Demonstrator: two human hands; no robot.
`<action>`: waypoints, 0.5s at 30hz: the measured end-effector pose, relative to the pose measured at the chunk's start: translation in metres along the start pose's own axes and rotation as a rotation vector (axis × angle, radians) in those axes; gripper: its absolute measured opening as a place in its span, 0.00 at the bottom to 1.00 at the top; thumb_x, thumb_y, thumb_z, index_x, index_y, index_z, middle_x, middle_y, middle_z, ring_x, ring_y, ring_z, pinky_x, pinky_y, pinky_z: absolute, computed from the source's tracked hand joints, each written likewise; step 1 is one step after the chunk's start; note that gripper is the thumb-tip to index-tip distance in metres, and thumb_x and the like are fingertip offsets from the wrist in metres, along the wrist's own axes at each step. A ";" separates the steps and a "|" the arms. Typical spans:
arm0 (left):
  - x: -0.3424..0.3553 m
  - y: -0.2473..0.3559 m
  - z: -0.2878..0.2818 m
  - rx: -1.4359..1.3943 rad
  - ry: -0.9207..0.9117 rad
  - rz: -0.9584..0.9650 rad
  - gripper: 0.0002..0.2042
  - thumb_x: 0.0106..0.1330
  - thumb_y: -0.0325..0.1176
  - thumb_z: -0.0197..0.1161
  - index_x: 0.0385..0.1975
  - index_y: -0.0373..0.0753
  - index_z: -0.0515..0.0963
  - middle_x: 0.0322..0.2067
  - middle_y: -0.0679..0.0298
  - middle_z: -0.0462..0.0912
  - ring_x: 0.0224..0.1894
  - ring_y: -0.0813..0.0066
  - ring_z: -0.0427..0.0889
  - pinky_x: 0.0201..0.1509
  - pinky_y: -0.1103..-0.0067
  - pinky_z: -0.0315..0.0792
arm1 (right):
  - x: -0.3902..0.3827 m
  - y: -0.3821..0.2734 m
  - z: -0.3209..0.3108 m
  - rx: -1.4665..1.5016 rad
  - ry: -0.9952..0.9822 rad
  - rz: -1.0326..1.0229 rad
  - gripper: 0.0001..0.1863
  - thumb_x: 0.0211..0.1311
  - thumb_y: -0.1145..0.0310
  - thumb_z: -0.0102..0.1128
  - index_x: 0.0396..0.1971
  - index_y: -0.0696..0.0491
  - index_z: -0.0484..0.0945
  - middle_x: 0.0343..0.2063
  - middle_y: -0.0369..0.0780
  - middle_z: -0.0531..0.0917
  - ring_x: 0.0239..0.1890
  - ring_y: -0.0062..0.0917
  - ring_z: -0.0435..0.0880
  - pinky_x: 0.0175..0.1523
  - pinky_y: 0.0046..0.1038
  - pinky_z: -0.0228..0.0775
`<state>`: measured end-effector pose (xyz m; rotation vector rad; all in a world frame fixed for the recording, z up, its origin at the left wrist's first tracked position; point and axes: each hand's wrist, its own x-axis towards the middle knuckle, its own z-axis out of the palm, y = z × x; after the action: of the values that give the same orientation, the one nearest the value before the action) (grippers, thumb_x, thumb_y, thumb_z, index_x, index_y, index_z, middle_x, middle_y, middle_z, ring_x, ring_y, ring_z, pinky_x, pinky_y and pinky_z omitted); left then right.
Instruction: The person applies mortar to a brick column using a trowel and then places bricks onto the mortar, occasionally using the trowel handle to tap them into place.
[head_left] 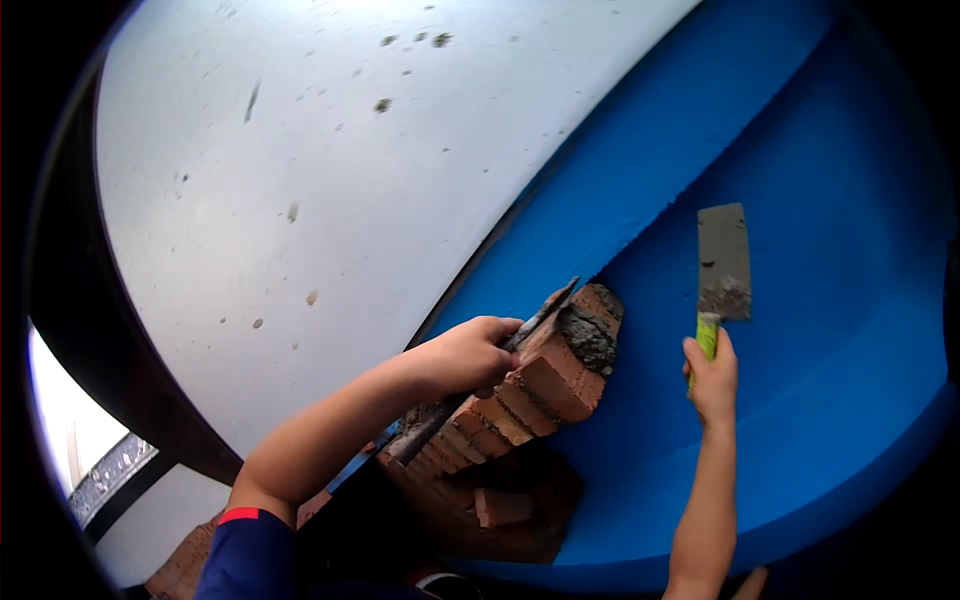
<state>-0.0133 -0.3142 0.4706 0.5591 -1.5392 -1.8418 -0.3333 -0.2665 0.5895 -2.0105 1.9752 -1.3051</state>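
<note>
In my right hand [714, 378] is a brick trowel with a flat, square-ended blade [722, 250] and a lime-green handle [706, 338]. The fingers wrap round its handle, and grey mortar clings to the blade's lower part. My left hand [470, 357] is closed on a long, narrow, mortar-stained strip [430, 432], which slants along the side of a brick wall [510, 410]. Dark wet mortar [588, 338] covers part of the wall's end brick. The trowel is held to the right of the wall, apart from it.
A white panel [330, 180] with mortar specks fills the upper left. Blue surfaces [820, 300] lie beyond and right of the wall. One loose brick [502, 507] sits on a brown surface below the wall. Part of a finger shows at the lower right edge.
</note>
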 end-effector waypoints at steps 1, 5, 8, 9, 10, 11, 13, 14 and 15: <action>-0.002 0.000 -0.004 -0.007 0.002 0.034 0.26 0.63 0.24 0.52 0.64 0.34 0.61 0.23 0.71 0.66 0.22 0.83 0.64 0.26 0.82 0.64 | -0.008 -0.014 -0.002 0.002 0.008 0.011 0.08 0.63 0.66 0.58 0.35 0.53 0.71 0.19 0.32 0.71 0.20 0.14 0.69 0.24 0.20 0.61; -0.004 0.008 -0.007 0.056 0.045 0.030 0.27 0.67 0.28 0.53 0.66 0.31 0.58 0.22 0.69 0.65 0.22 0.80 0.65 0.26 0.79 0.63 | -0.024 -0.045 -0.042 -0.269 -0.173 -0.022 0.07 0.60 0.68 0.58 0.33 0.55 0.71 0.18 0.33 0.69 0.19 0.15 0.66 0.23 0.25 0.58; -0.002 -0.004 -0.014 0.188 0.213 0.100 0.17 0.68 0.29 0.51 0.55 0.32 0.67 0.24 0.66 0.69 0.25 0.76 0.69 0.29 0.75 0.66 | -0.010 -0.069 -0.040 -0.682 -0.137 -0.335 0.15 0.51 0.74 0.58 0.41 0.59 0.75 0.27 0.42 0.77 0.26 0.29 0.75 0.29 0.32 0.65; -0.003 -0.008 -0.010 0.197 0.259 0.133 0.09 0.67 0.28 0.50 0.44 0.33 0.68 0.25 0.63 0.69 0.26 0.72 0.70 0.30 0.73 0.67 | -0.004 -0.067 -0.044 -0.796 -0.071 -0.507 0.17 0.48 0.75 0.58 0.41 0.59 0.75 0.30 0.43 0.77 0.28 0.35 0.76 0.33 0.35 0.67; -0.004 -0.021 -0.009 0.188 0.361 0.207 0.07 0.66 0.27 0.50 0.41 0.34 0.67 0.25 0.62 0.69 0.26 0.71 0.70 0.30 0.73 0.67 | 0.006 -0.078 -0.040 -0.949 -0.069 -0.506 0.18 0.46 0.75 0.58 0.41 0.58 0.76 0.33 0.44 0.78 0.32 0.38 0.76 0.38 0.37 0.67; -0.006 -0.037 -0.005 0.182 0.463 0.280 0.06 0.65 0.26 0.49 0.39 0.34 0.66 0.25 0.61 0.69 0.26 0.70 0.70 0.31 0.72 0.67 | 0.016 -0.093 -0.033 -1.101 -0.065 -0.501 0.19 0.44 0.76 0.58 0.41 0.58 0.77 0.35 0.45 0.78 0.36 0.40 0.76 0.43 0.38 0.67; -0.017 -0.053 0.005 0.107 0.496 0.240 0.12 0.64 0.25 0.48 0.47 0.35 0.65 0.26 0.61 0.69 0.28 0.70 0.70 0.33 0.73 0.67 | 0.034 -0.109 -0.019 -1.166 -0.048 -0.633 0.17 0.45 0.77 0.57 0.40 0.56 0.78 0.34 0.43 0.78 0.39 0.37 0.76 0.50 0.37 0.64; -0.023 -0.063 0.011 0.082 0.522 0.250 0.15 0.64 0.26 0.48 0.51 0.35 0.63 0.27 0.62 0.69 0.28 0.72 0.70 0.33 0.74 0.67 | 0.044 -0.114 -0.012 -1.220 -0.083 -0.773 0.16 0.46 0.78 0.57 0.39 0.55 0.79 0.33 0.42 0.78 0.39 0.36 0.76 0.52 0.36 0.62; -0.030 -0.072 0.015 0.052 0.549 0.262 0.19 0.65 0.26 0.48 0.56 0.36 0.62 0.29 0.63 0.70 0.28 0.74 0.70 0.33 0.76 0.67 | 0.053 -0.120 -0.005 -1.273 -0.121 -0.917 0.16 0.47 0.80 0.56 0.38 0.54 0.80 0.33 0.41 0.79 0.39 0.34 0.76 0.53 0.35 0.61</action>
<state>-0.0190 -0.2757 0.4008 0.7707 -1.2189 -1.3111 -0.2481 -0.2850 0.6872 -3.6261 2.0313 0.4590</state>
